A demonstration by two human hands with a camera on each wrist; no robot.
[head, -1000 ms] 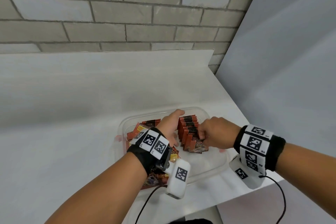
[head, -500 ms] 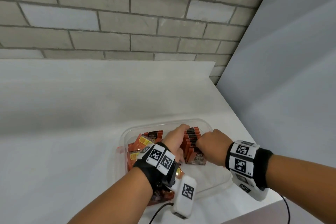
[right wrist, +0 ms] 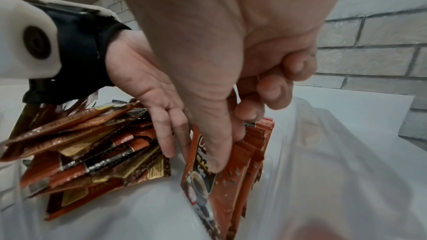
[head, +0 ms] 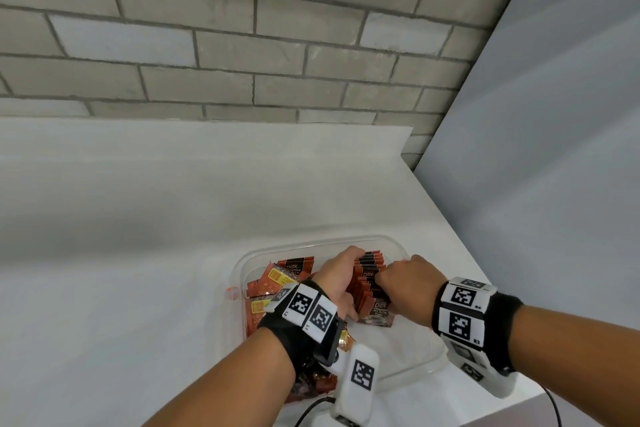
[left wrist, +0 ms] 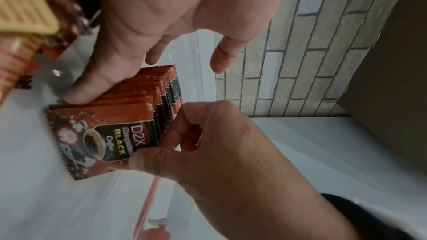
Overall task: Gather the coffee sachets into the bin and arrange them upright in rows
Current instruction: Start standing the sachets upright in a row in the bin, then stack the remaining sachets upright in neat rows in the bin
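Note:
A clear plastic bin [head: 311, 243] stands on the white table. Inside it, a row of red-brown coffee sachets [head: 372, 263] stands upright on edge, front sachet [left wrist: 92, 134] facing me. Loose sachets [head: 277, 277] lie piled in the bin's left half. My left hand [head: 341, 270] presses straight fingers against the row's left side [right wrist: 171, 134]. My right hand [head: 398, 288] pinches the front sachets at their top edge, thumb on the front sachet's face [right wrist: 215, 152], fingers curled behind.
The bin sits near the table's right edge [head: 519, 402]. A brick wall [head: 242, 45] closes the back and a grey panel [head: 554, 149] the right side. White tabletop [head: 138, 218] extends left and behind the bin. A cable hangs at the front.
My right hand has shifted left from the row's right side onto the tops of its front sachets. The left hand stays against the row's left side. The view has tilted up.

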